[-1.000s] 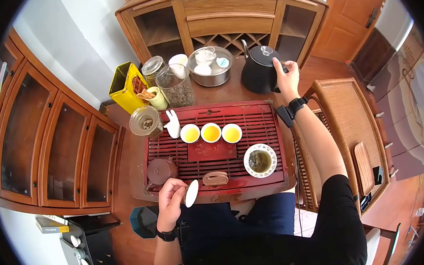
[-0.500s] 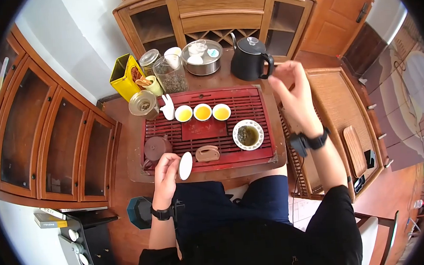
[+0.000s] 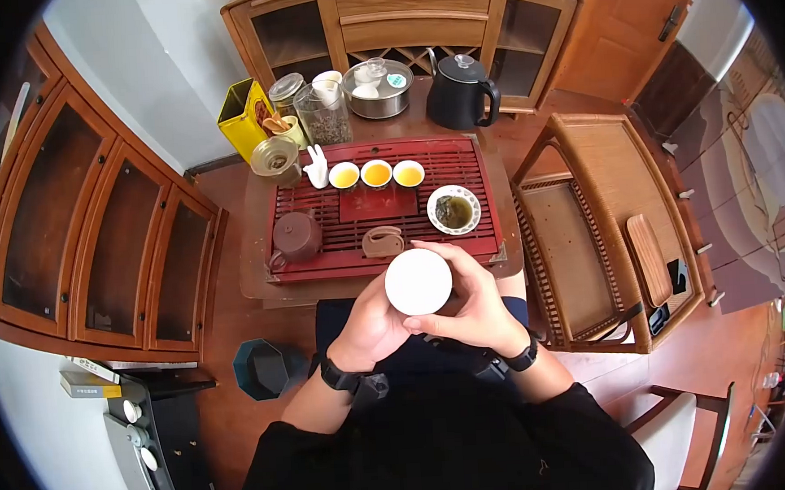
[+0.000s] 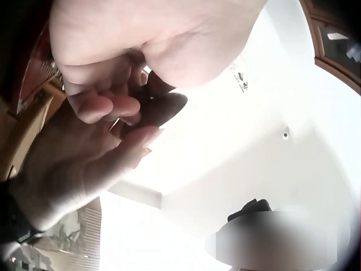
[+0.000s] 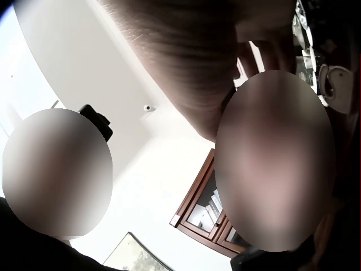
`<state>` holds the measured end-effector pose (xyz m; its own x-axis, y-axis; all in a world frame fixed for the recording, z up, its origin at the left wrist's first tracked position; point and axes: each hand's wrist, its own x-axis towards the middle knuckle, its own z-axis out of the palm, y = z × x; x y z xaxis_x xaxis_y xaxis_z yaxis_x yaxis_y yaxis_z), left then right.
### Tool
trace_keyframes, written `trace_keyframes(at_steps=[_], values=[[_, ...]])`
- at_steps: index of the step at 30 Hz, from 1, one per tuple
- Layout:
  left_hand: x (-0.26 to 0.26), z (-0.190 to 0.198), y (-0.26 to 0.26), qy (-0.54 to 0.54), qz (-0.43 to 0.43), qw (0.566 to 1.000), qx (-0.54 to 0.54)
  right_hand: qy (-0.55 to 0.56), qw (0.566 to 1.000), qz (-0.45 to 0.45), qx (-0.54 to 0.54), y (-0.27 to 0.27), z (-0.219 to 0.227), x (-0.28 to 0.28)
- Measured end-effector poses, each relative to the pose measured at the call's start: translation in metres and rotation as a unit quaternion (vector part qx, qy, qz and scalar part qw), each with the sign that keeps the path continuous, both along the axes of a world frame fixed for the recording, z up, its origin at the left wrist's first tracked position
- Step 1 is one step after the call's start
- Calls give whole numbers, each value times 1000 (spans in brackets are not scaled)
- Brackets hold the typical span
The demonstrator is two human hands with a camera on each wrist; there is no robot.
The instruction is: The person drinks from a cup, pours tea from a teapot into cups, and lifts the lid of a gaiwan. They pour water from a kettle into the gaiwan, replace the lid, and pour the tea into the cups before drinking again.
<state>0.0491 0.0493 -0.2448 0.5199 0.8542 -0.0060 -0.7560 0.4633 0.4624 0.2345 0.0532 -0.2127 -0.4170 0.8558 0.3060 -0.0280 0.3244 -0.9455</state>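
In the head view a round white lid (image 3: 418, 282) is held up between both hands, in front of the tea tray (image 3: 493, 205). My left hand (image 3: 368, 325) grips it from the left, its fingertips hidden behind the disc. Thumb and forefinger of my right hand (image 3: 479, 304) curve round the lid's right side and lower edge. Just beyond stands an uncovered white bowl (image 3: 453, 210) with leaves and liquid in it. A small brown curved-handled piece (image 3: 382, 241) lies at the tray's near edge. The left wrist view shows the left hand's fingers curled beside the right hand.
Three cups (image 3: 376, 173) of yellow tea line the tray behind a white rabbit-like figure (image 3: 317, 167). A clay teapot (image 3: 297, 237) stands at left. Further back are a black kettle (image 3: 460, 95), a steel pot (image 3: 378, 102), jars and a yellow tin (image 3: 246, 124).
My right hand has left the black kettle and come back to the white lid. The left hand has carried the lid rightward, and its white face now turns up toward the head camera.
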Motion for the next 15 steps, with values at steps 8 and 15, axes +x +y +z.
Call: trace_keyframes(at_steps=[8,15], values=[[1,-10,-5,20,-32,999,-8,90,995,-17,-33,-7,-7,5],[12,13,-6,144,29,986,74,110,993,-41,-29,-6,-17,8]])
